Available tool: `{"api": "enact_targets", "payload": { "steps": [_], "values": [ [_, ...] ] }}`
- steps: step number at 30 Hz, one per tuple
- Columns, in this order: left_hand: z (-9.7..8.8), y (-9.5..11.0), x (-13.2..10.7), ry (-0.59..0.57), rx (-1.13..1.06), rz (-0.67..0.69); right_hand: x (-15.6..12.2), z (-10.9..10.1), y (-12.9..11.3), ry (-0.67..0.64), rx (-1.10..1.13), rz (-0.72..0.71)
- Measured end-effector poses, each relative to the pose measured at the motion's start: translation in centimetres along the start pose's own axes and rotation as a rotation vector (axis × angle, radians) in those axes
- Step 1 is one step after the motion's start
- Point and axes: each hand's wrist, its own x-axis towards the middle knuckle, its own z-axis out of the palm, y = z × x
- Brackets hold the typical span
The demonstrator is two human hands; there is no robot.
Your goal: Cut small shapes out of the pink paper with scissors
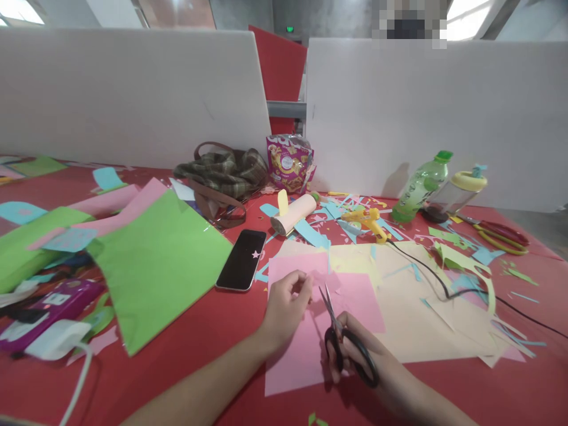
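A pink paper sheet (355,302) lies on the red table (213,349) right in front of me. My left hand (286,307) rests on its left part, fingers curled and pinched together; whether something tiny sits between them I cannot make out. My right hand (359,352) grips black-handled scissors (341,334), blades slightly apart and pointing away from me over the pink sheet. A black phone (242,259) with a small pink star on it lies just left of the sheet.
Green paper sheets (155,260) and pink ones lie at the left. A beige sheet (426,313), a yellow glue gun (368,220) with its black cord, a paper roll (293,214), paper scraps, a green bottle (419,188), red-yellow scissors (503,235), a plaid bag (222,174), a snack bag (288,161) and white partitions (133,94) lie further back.
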Motion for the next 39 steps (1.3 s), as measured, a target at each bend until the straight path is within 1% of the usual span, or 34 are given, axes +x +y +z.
{"api": "enact_targets", "payload": {
  "steps": [5,8,11,16,20,25,29,33,39],
  "values": [
    [0.4,0.2,-0.6,-0.012,0.052,-0.007,0.0,0.1,-0.2,-0.011,0.002,-0.024],
    [0.7,0.0,-0.9,-0.014,0.051,-0.015,-0.1,0.1,-0.3,0.001,-0.002,-0.013],
    [1.0,-0.3,-1.2,-0.002,0.055,-0.026,-0.1,0.1,0.0,0.017,-0.015,-0.001],
    [1.4,-0.7,-1.5,0.013,0.042,-0.046,0.1,0.0,0.5,0.005,-0.049,-0.035],
    [1.6,-0.6,-1.8,0.012,0.023,-0.051,0.0,0.3,0.5,0.018,-0.103,-0.031],
    [1.8,-0.2,-2.1,0.03,0.027,-0.047,-0.1,0.6,0.7,0.032,-0.101,-0.031],
    [1.8,-0.2,-2.2,0.02,0.006,-0.057,-0.2,1.0,0.5,0.027,-0.107,-0.035],
    [1.8,-0.4,-2.2,0.006,0.001,-0.061,-0.4,1.4,0.0,0.053,-0.16,-0.027],
    [2.1,-0.6,-2.3,-0.033,-0.041,-0.081,-0.3,1.3,0.7,0.063,-0.188,-0.028]
  ]
}}
